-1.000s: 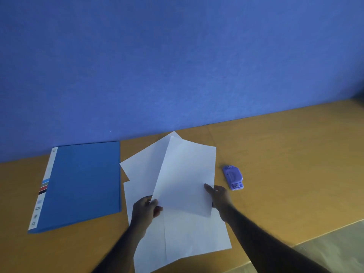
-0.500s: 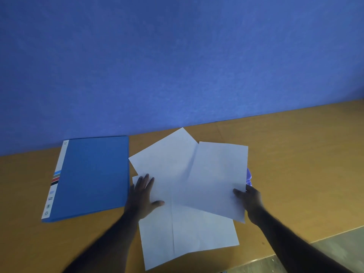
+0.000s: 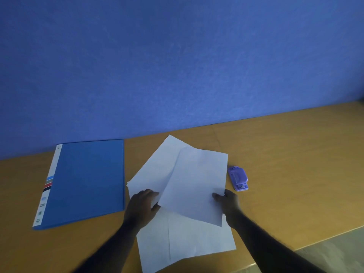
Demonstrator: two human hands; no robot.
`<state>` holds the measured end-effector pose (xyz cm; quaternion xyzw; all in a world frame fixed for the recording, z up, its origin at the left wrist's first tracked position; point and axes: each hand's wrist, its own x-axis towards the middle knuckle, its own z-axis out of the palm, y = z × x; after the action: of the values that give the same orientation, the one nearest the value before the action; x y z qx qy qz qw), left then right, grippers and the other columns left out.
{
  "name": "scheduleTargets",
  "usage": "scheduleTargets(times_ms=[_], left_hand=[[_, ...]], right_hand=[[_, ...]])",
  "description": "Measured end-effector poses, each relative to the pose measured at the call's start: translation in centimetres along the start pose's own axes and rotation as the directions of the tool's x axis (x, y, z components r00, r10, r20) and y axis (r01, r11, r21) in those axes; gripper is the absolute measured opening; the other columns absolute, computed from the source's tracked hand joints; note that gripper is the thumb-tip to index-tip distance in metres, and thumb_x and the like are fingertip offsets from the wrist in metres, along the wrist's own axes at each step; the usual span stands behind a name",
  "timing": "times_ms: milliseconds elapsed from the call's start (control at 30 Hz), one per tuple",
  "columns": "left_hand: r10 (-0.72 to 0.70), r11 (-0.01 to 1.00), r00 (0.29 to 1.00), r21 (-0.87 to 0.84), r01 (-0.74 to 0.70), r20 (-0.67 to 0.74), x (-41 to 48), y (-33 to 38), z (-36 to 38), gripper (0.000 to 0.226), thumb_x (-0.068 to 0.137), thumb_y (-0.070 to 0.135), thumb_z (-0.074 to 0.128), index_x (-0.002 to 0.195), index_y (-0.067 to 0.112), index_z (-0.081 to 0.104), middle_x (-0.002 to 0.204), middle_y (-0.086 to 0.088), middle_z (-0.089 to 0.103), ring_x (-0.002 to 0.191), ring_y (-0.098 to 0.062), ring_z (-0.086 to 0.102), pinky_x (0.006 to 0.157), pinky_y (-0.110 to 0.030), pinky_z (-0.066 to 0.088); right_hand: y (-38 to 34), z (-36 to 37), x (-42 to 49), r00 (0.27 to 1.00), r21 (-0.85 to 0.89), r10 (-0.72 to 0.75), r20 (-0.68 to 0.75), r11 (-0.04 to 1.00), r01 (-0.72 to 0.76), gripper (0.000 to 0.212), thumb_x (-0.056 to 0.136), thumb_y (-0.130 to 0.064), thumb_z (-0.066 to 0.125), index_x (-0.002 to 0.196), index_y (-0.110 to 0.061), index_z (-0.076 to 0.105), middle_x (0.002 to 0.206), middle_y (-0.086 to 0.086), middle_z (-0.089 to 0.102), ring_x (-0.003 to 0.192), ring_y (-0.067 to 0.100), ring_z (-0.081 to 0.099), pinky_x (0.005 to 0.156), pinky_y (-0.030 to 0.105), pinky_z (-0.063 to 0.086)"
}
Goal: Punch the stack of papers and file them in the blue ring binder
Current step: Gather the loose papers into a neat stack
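Note:
Several white paper sheets [image 3: 189, 239] lie fanned out on the wooden table in front of me. One top sheet [image 3: 199, 184] is lifted slightly; my right hand [image 3: 228, 201] pinches its right edge and my left hand [image 3: 141, 205] grips the sheets' left edges near its lower left corner. The blue ring binder [image 3: 84, 182] lies closed and flat to the left of the papers, its white spine strip on the left. A small purple hole punch [image 3: 238, 178] sits on the table just right of the papers, beyond my right hand.
A blue wall [image 3: 177, 66] rises directly behind the wooden table [image 3: 295, 174]. The table's front edge runs diagonally at the lower right, with grey floor [image 3: 338, 253] beyond it.
The top sheet has swung back left and now uncovers the purple hole punch. My left hand went from flat on the papers to gripping their edge. My right hand moved left with the sheet.

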<state>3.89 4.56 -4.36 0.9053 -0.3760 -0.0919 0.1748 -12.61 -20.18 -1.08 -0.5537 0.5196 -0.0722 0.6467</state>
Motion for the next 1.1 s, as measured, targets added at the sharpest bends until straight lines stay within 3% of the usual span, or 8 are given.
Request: scheduleTargets(times_ms=[167, 267, 400, 500, 600, 767, 967, 1100], left_hand=[[-0.2, 0.956, 0.964, -0.248, 0.153, -0.177, 1.9, -0.6, -1.5, 0.02, 0.094, 0.024, 0.056, 0.107, 0.014, 0.068, 0.104, 0.002, 0.072, 0.094, -0.016, 0.067, 0.075, -0.023, 0.054], [-0.4, 0.887, 0.898, -0.324, 0.328, -0.186, 4.7, -0.9, -3.0, 0.031, 0.096, 0.033, 0.047, 0.097, 0.009, 0.066, 0.096, -0.007, 0.069, 0.09, -0.026, 0.065, 0.068, -0.027, 0.05], [-0.467, 0.88, 0.884, -0.109, 0.462, -0.018, 8.3, -1.2, -3.7, 0.065, 0.082, 0.057, 0.061, 0.128, 0.011, 0.054, 0.129, -0.009, 0.058, 0.116, -0.03, 0.056, 0.091, -0.043, 0.052], [-0.55, 0.835, 0.828, 0.033, 0.55, 0.109, 10.0, -0.6, -3.4, 0.091, 0.069, 0.075, 0.059, 0.133, 0.013, 0.044, 0.137, -0.01, 0.047, 0.124, -0.031, 0.046, 0.095, -0.045, 0.046], [-0.624, 0.781, 0.773, 0.093, 0.617, 0.113, 11.0, -0.1, -2.7, 0.107, 0.057, 0.081, 0.063, 0.135, 0.01, 0.04, 0.139, -0.013, 0.042, 0.127, -0.032, 0.043, 0.096, -0.047, 0.044], [-0.669, 0.741, 0.739, 0.156, 0.653, 0.084, 12.0, -0.1, -2.1, 0.109, 0.051, 0.078, 0.071, 0.131, 0.01, 0.04, 0.138, -0.013, 0.045, 0.124, -0.032, 0.046, 0.094, -0.046, 0.045], [-0.682, 0.73, 0.723, 0.158, 0.665, 0.109, 12.6, -0.3, -2.3, 0.101, 0.048, 0.073, 0.076, 0.123, 0.013, 0.047, 0.129, -0.012, 0.049, 0.116, -0.031, 0.05, 0.09, -0.044, 0.045], [-0.605, 0.789, 0.782, -0.021, 0.615, 0.15, 13.0, -0.9, -3.5, 0.088, 0.055, 0.049, 0.087, 0.122, 0.015, 0.042, 0.119, -0.006, 0.062, 0.106, -0.03, 0.061, 0.086, -0.04, 0.05]], right_hand=[[-0.5, 2.5, -0.3, 1.0, -0.072, -0.01, -0.014, 0.997, 0.009, 0.011, 0.086, 0.001, 0.061, 0.085, -0.009, 0.064, 0.084, 0.007, 0.068, 0.071, 0.021, 0.061, 0.061, 0.03, 0.05], [-0.9, 4.0, -0.2, 0.999, -0.136, -0.036, -0.025, 0.99, 0.032, 0.006, 0.085, -0.002, 0.061, 0.089, -0.006, 0.064, 0.081, 0.004, 0.066, 0.074, 0.023, 0.06, 0.055, 0.027, 0.045], [-1.2, 6.7, 0.0, 0.999, -0.183, -0.011, -0.032, 0.983, 0.005, 0.014, 0.08, -0.008, 0.064, 0.094, -0.008, 0.065, 0.091, 0.006, 0.069, 0.081, 0.025, 0.064, 0.058, 0.028, 0.05], [-1.0, 8.4, 0.3, 0.999, -0.181, 0.037, -0.03, 0.983, -0.042, 0.008, 0.076, -0.01, 0.064, 0.084, -0.011, 0.062, 0.086, 0.007, 0.068, 0.081, 0.028, 0.065, 0.069, 0.042, 0.06], [-0.6, 9.7, 0.5, 0.997, -0.189, 0.07, -0.033, 0.979, -0.075, 0.013, 0.072, -0.013, 0.062, 0.083, -0.006, 0.063, 0.085, 0.012, 0.068, 0.075, 0.03, 0.063, 0.062, 0.039, 0.058], [-0.2, 10.5, 0.9, 0.995, -0.206, 0.085, -0.053, 0.974, -0.094, 0.014, 0.073, -0.011, 0.061, 0.084, -0.004, 0.063, 0.082, 0.013, 0.066, 0.079, 0.034, 0.065, 0.065, 0.044, 0.06], [0.4, 10.9, 1.1, 0.994, -0.233, 0.091, -0.064, 0.967, -0.103, 0.017, 0.075, -0.012, 0.061, 0.09, -0.004, 0.063, 0.087, 0.012, 0.066, 0.071, 0.025, 0.058, 0.053, 0.027, 0.047], [0.5, 10.8, 1.3, 0.996, -0.248, 0.073, -0.051, 0.965, -0.084, 0.02, 0.08, -0.014, 0.065, 0.097, -0.005, 0.063, 0.093, 0.011, 0.066, 0.072, 0.021, 0.057, 0.053, 0.024, 0.044]])
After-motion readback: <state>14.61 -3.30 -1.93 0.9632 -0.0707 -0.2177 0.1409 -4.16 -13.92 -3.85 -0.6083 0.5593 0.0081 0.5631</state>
